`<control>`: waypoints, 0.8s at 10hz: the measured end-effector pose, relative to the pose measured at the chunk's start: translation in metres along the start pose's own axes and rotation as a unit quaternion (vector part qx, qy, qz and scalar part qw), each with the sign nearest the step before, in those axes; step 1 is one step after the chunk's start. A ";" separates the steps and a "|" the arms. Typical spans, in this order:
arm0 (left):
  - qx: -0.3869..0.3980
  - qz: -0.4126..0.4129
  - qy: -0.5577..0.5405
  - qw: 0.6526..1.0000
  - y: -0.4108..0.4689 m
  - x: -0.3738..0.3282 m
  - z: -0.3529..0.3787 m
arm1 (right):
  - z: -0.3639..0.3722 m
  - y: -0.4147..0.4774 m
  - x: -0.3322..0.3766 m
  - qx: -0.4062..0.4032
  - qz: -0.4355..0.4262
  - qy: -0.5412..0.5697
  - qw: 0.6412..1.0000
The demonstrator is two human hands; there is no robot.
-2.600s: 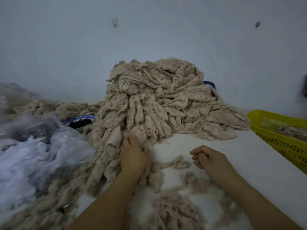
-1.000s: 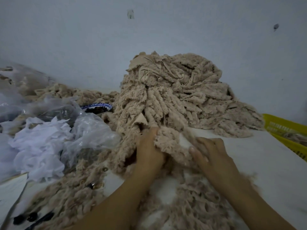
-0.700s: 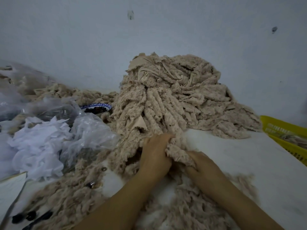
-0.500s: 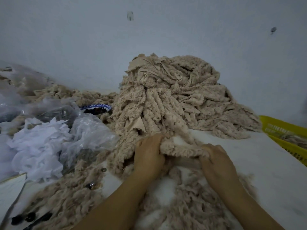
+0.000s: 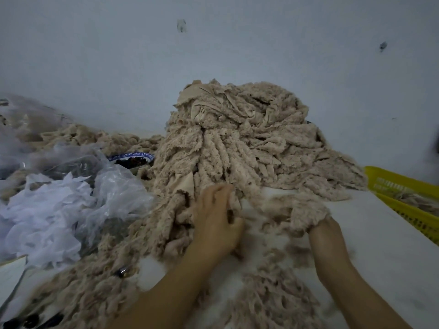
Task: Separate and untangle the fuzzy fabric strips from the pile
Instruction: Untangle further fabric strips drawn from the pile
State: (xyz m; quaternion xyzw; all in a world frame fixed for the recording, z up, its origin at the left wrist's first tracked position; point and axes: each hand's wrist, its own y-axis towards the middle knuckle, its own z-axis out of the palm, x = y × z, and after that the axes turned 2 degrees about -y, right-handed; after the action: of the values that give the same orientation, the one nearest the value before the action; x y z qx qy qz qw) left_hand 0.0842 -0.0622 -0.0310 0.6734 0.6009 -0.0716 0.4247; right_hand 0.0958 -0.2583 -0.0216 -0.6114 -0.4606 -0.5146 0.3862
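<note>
The fuzzy beige fabric strip point(image 5: 280, 203) is being drawn from the heaped beige pile point(image 5: 237, 138) just beyond the fingers point(image 5: 221, 192), pinched in the curled left hand point(image 5: 213, 219). The right hand point(image 5: 320, 230) is being covered by fluff, so its grip cannot be told. Slow, sideways pulling is seemingly being called for.

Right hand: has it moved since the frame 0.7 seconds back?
Yes. The right hand has drawn rightward toward the yellow basket, away from the left hand holding the pile, pulling a fuzzy strip with it.
</note>
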 end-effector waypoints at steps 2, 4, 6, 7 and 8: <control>0.133 0.019 -0.100 0.986 -0.012 -0.029 0.028 | 0.010 0.006 0.002 0.023 0.077 0.059 0.995; 0.176 -0.131 -0.323 0.921 -0.015 -0.028 0.015 | 0.021 0.001 -0.004 0.095 0.065 -0.070 0.991; 0.162 -0.227 -0.451 0.848 -0.010 -0.018 0.024 | 0.026 -0.001 0.000 0.124 0.082 -0.102 0.984; 0.142 -0.242 -0.556 0.782 -0.008 -0.019 0.023 | 0.021 -0.003 -0.011 0.142 0.060 -0.034 0.987; 0.111 -0.252 -0.637 0.720 -0.004 -0.021 0.018 | 0.022 -0.008 -0.012 0.166 0.052 0.004 0.985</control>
State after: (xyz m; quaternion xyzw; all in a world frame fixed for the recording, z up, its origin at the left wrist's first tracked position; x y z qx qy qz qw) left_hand 0.0823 -0.0901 -0.0312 0.3345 0.3237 -0.6542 0.5961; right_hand 0.0937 -0.2375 -0.0370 -0.5595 -0.5060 -0.4127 0.5104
